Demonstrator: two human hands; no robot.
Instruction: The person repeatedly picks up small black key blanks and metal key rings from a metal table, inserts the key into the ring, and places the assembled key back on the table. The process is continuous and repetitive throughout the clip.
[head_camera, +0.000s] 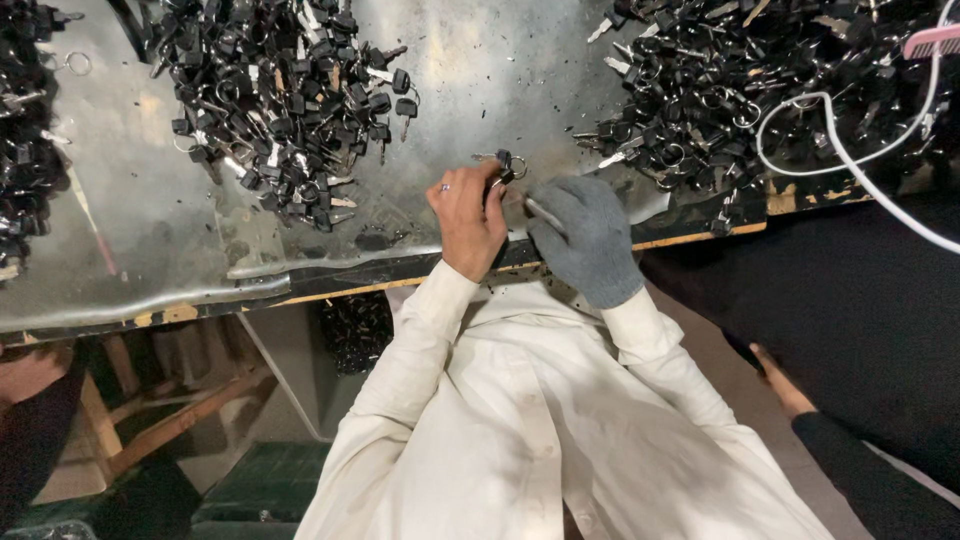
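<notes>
My left hand (468, 215), bare, pinches a black key (503, 160) on its ring (517, 168) at the hand's 1 o'clock. My gloved right hand (588, 238) is closed around a thin metal tool (545, 212), tip aimed at 10 o'clock toward the ring. Key piles (280, 100) sit on the desk (150, 220) at 11 and 2 o'clock; a white cable (850, 155) lies right.

- A black-headed key (503, 160) on a small metal split ring (517, 167) is pinched at the fingertips of the bare left hand (468, 215), raised just over the grey metal counter (180, 215).
- Its black plastic head points up and away from the person; the ring hangs at its right side.
- A thin, pale metal tool (545, 213) lies slanted across the grey-gloved right hand (588, 240), its tip toward the key; its exact kind cannot be told.
</notes>
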